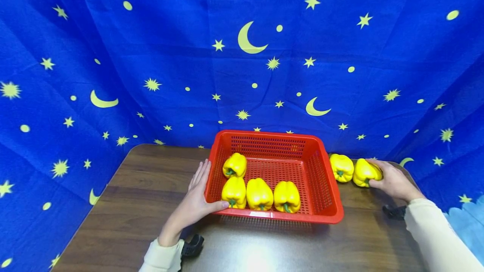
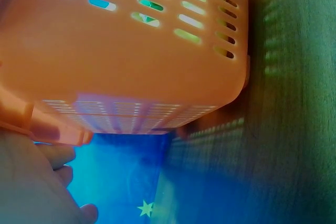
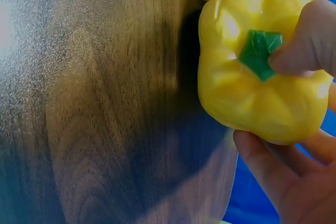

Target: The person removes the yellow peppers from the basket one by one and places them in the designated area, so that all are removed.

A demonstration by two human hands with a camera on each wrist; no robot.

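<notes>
My right hand grips a yellow bell pepper on the table's right side. In the right wrist view, the thumb lies by the green stem and the fingers reach around the pepper's other side. Another yellow bell pepper sits beside it, close to the red basket's right wall. At the front left corner of the red plastic basket is my left hand, its fingers stretched along the left rim and its thumb on the front rim. Inside the basket, several yellow peppers line the left and front sides.
The basket stands on a brown wooden table, near its back edge. Behind and around the table hangs a blue cloth with yellow moons and stars. A light blue scalloped shape shows at the far right.
</notes>
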